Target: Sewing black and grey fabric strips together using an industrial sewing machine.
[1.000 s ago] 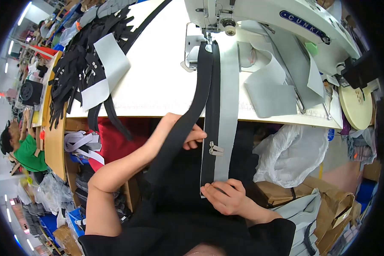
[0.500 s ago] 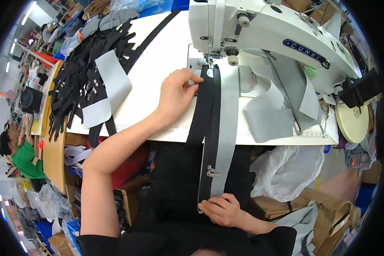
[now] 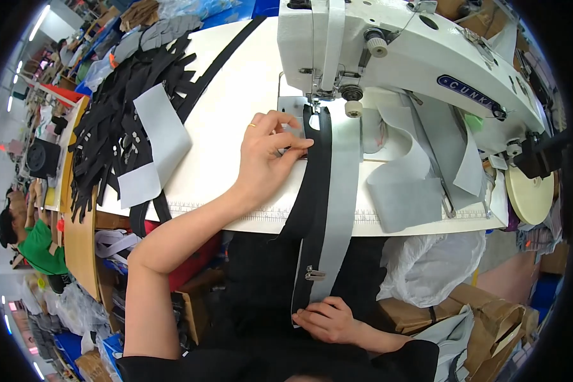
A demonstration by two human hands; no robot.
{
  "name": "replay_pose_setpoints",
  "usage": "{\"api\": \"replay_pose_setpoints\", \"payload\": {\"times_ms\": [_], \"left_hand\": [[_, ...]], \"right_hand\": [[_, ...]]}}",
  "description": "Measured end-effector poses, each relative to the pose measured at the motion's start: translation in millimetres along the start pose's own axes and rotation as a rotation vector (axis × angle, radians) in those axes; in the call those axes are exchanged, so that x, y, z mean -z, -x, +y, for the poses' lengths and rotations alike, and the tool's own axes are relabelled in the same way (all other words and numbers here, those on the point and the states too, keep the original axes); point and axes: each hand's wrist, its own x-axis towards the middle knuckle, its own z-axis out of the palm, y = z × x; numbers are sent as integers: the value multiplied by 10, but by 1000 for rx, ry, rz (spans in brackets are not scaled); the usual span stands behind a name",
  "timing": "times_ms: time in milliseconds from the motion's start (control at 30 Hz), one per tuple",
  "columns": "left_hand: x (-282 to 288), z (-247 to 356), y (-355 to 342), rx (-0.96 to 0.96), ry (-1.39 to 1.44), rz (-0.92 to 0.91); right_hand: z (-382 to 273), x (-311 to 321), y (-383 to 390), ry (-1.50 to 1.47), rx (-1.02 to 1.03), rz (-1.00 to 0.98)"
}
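Observation:
A black zipper [image 3: 317,172] runs from under the presser foot of a white sewing machine [image 3: 363,57] down over the table's front edge. A long grey fabric strip [image 3: 342,178] lies along its right side. My left hand [image 3: 270,149] pinches the left edge of the zipper tape between thumb and forefinger, just in front of the needle area. Two metal zipper pulls [image 3: 314,274] sit side by side on the hanging part. Below them, above my lap, my right hand [image 3: 328,320] grips the lower end of the zipper and grey strip; its fingertips are partly hidden.
Left on the white table [image 3: 226,95] lies a heap of black zippers [image 3: 111,127] with a grey fabric piece [image 3: 162,140] on top. Grey fabric pieces [image 3: 404,197] rest at right. A white plastic bag [image 3: 430,270] hangs below the edge. Another person [image 3: 41,245] sits far left.
The view has shifted, so the table and machine appear slightly lower. My left hand's pinch has moved a little nearer along the zipper's left edge. My right hand keeps its grip.

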Motion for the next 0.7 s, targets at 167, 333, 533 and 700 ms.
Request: {"api": "replay_pose_setpoints", "payload": {"times_ms": [167,333,533,700], "left_hand": [[-33,-84,-10,84,135,-36],[1,18,-61,222,154,-65],[-15,-50,-39,59,61,-45],[11,-58,-50,40,38,-64]], "right_hand": [[24,-4,-36,-25,-18,-26],[42,-13,-19,-25,-34,-45],[52,-48,28,-25,-46,-67],[63,-48,16,-34,-46,-80]]}}
